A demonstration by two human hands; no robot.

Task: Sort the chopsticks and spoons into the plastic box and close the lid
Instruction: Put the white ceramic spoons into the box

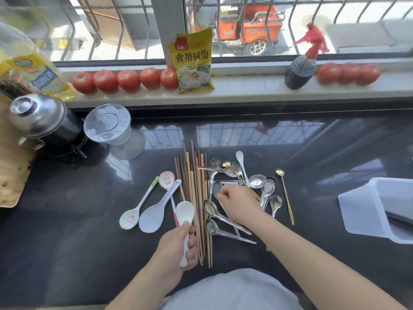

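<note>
White spoon [185, 217] gripped in left hand [176, 249]

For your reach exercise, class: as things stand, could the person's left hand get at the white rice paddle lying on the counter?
Probably not freely. The left hand already grips a white spoon, so its grip is taken, though the rice paddle lies uncovered just beside it on the counter.
</note>
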